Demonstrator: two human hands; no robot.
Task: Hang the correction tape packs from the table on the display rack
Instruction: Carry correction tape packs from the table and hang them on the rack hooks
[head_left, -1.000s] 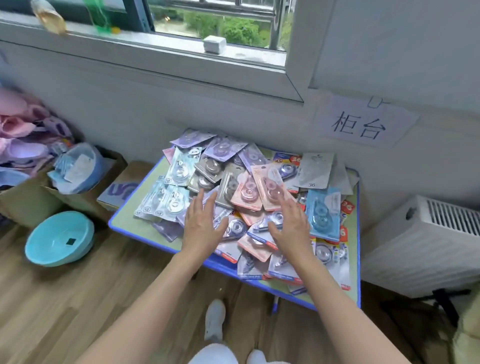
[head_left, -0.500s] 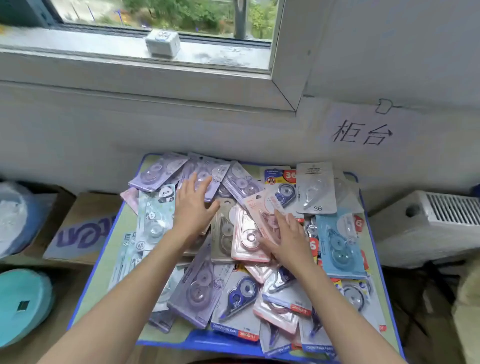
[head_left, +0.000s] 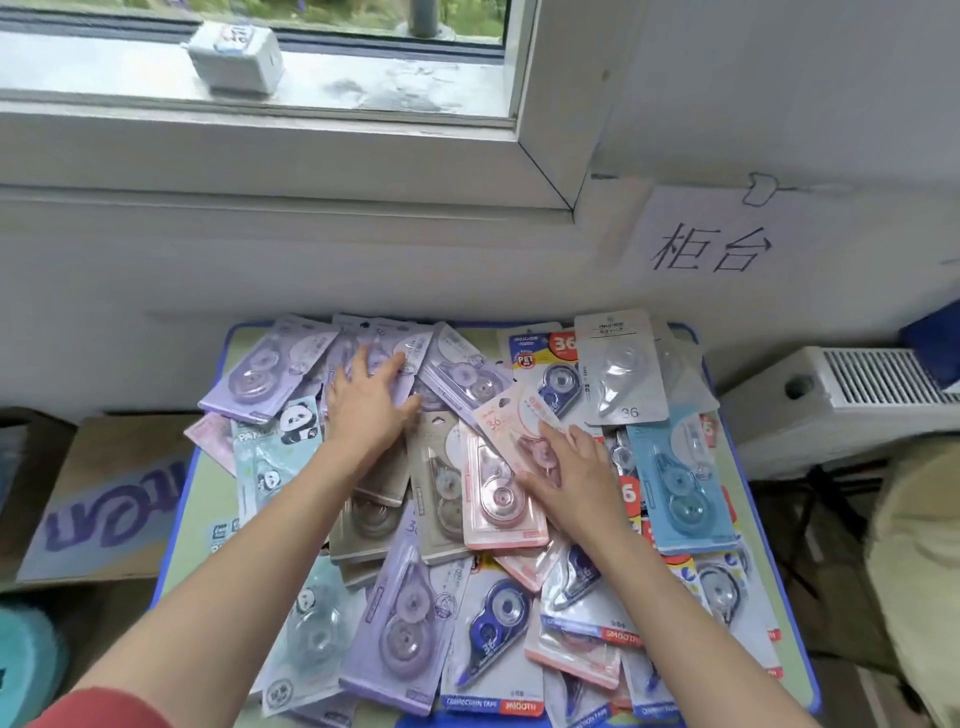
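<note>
L hand (head_left: 371, 405) & R hand (head_left: 571, 486) lie wide, flat on correction tape packs (head_left: 405, 634).

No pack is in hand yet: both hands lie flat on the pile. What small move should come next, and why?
Probably curl the right hand round the pink pack under it and lift it free. That hand and the left hand both rest flat on the pile, gripping nothing, and the pink pack lies on top of its neighbours.

The left hand (head_left: 371, 410) and right hand (head_left: 571, 483) are bare, and so are both forearms. Well back from the left hand, past the elbow, a plain red sleeve (head_left: 93, 709) begins.
</note>
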